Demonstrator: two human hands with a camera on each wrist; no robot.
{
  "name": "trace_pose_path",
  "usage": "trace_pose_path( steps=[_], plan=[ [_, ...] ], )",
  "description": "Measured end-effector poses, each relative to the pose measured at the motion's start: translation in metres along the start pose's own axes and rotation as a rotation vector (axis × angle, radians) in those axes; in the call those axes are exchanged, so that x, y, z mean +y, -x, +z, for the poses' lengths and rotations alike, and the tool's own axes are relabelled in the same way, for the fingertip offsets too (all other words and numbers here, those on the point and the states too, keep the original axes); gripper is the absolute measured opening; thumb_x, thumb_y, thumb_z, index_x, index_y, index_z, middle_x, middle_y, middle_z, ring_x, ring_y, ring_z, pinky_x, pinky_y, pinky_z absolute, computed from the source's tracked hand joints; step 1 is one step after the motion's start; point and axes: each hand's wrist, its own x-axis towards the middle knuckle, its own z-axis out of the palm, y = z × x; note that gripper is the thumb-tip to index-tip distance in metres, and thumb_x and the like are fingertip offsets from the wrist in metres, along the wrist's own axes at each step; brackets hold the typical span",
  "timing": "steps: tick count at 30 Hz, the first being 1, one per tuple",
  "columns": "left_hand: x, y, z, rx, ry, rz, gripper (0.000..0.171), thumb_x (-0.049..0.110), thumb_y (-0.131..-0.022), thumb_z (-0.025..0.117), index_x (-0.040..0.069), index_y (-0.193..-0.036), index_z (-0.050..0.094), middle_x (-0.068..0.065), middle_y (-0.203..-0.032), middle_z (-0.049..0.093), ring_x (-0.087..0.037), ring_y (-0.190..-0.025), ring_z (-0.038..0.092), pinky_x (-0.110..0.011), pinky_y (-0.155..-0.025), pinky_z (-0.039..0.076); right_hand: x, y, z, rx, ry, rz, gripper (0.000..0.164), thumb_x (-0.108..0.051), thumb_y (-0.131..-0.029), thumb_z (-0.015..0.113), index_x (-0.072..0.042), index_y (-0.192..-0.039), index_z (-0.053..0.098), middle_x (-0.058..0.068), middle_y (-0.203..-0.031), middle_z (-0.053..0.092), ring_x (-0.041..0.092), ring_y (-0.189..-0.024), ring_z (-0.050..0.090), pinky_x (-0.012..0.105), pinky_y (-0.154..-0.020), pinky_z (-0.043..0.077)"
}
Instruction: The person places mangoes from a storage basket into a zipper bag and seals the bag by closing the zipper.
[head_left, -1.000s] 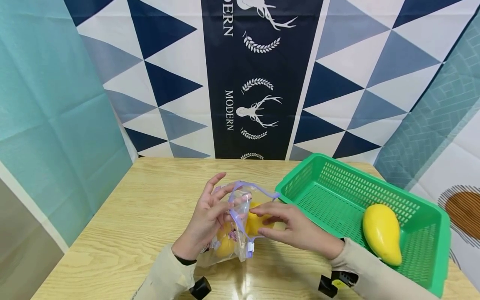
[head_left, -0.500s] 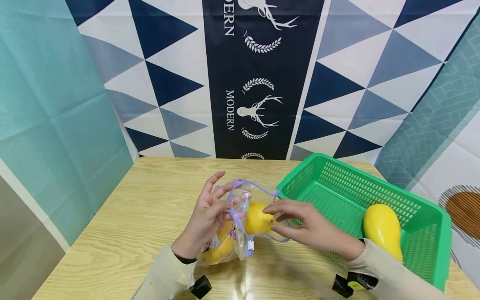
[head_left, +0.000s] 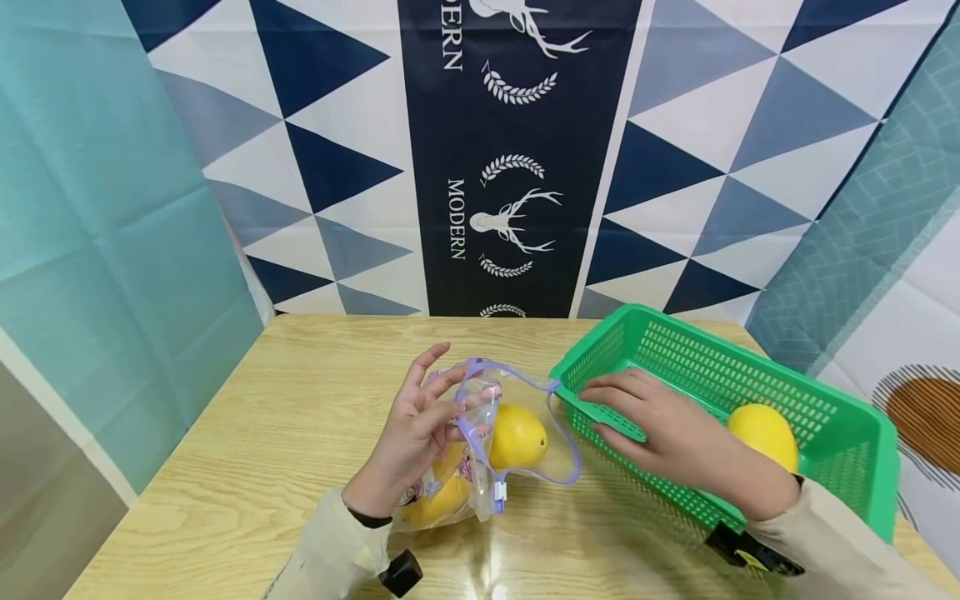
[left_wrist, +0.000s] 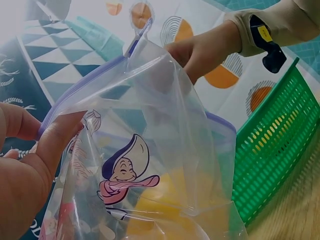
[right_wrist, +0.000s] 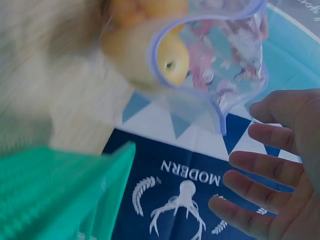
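Note:
My left hand [head_left: 416, 442] pinches the purple-edged mouth of a clear zip bag [left_wrist: 165, 125] printed with cartoon figures. The mouth gapes toward the right. A yellow mango [head_left: 519, 437] lies just inside it, its stem end facing out, and more yellow fruit [head_left: 442, 500] shows through the plastic lower down. In the right wrist view, my right hand [right_wrist: 280, 170] has its fingers spread and holds nothing. From the head view, that right hand overlaps the near left side of a green basket [head_left: 678, 346]. Another mango [head_left: 763, 433] sits in the basket, partly hidden by my forearm.
The basket stands on the right of a wooden table [head_left: 315, 375], its slotted walls raised. A patterned cloth [head_left: 345, 167] hangs behind the table, with a teal cloth [head_left: 112, 208] at the left. A dark wrist device [head_left: 401, 575] juts below my left sleeve.
My right hand has drawn back from the mango at the bag's mouth and moved right, over the basket. The mango stays in the bag. My left hand has kept its place.

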Motion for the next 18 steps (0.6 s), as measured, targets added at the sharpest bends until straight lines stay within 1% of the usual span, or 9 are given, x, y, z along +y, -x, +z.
trace_pose_path(
  steps=[2,6,9,12,17,18],
  plan=[
    [0.000,0.000,0.000,0.001,-0.001,0.000,0.067,-0.014,-0.090,0.043,0.013,-0.148,0.023,-0.002,-0.126,0.053,-0.016,-0.105,0.069,-0.012,-0.057,0.050,0.004,0.002,-0.002,0.006,0.066,-0.007,0.054,-0.048,-0.105,0.032,-0.009,-0.115,0.069,0.001,-0.111,0.067,0.020,-0.099,0.061,0.039,-0.075,0.058],
    [-0.001,0.000,0.000,-0.002,0.000,-0.001,0.066,-0.015,-0.090,0.043,0.013,-0.147,0.025,-0.001,-0.125,0.054,-0.016,-0.105,0.069,-0.012,-0.058,0.050,0.016,0.008,-0.004,0.018,0.180,-0.028,0.060,-0.049,-0.106,0.028,-0.007,-0.109,0.070,0.006,-0.104,0.068,0.026,-0.094,0.063,0.044,-0.073,0.057],
    [-0.001,0.000,0.000,-0.006,0.003,0.000,0.066,-0.015,-0.090,0.043,0.013,-0.147,0.024,-0.001,-0.124,0.054,-0.017,-0.106,0.069,-0.012,-0.058,0.051,0.027,0.013,-0.006,0.010,0.248,-0.029,0.065,-0.049,-0.106,0.023,-0.005,-0.106,0.070,0.011,-0.101,0.069,0.030,-0.089,0.064,0.047,-0.070,0.057],
    [-0.001,0.000,0.000,-0.006,0.003,-0.002,0.066,-0.015,-0.090,0.044,0.013,-0.147,0.024,-0.001,-0.124,0.054,-0.016,-0.106,0.069,-0.012,-0.058,0.051,0.037,0.019,-0.009,-0.013,0.302,-0.002,0.071,-0.051,-0.105,0.018,-0.003,-0.104,0.070,0.013,-0.098,0.068,0.033,-0.085,0.064,0.049,-0.068,0.056],
    [0.000,0.000,0.001,-0.002,0.001,-0.008,0.067,-0.015,-0.090,0.044,0.011,-0.148,0.022,-0.001,-0.125,0.054,-0.016,-0.105,0.069,-0.011,-0.057,0.049,0.051,0.029,-0.014,-0.069,0.385,0.074,0.082,-0.055,-0.101,0.006,-0.002,-0.103,0.069,0.015,-0.097,0.067,0.036,-0.083,0.062,0.051,-0.064,0.055],
    [0.000,0.000,0.000,-0.002,0.000,-0.010,0.068,-0.015,-0.090,0.044,0.011,-0.149,0.022,-0.001,-0.125,0.054,-0.016,-0.105,0.069,-0.011,-0.057,0.049,0.054,0.031,-0.015,-0.080,0.402,0.089,0.074,-0.054,-0.104,0.017,-0.002,-0.103,0.069,0.016,-0.097,0.066,0.037,-0.083,0.062,0.051,-0.063,0.055]
  ],
)
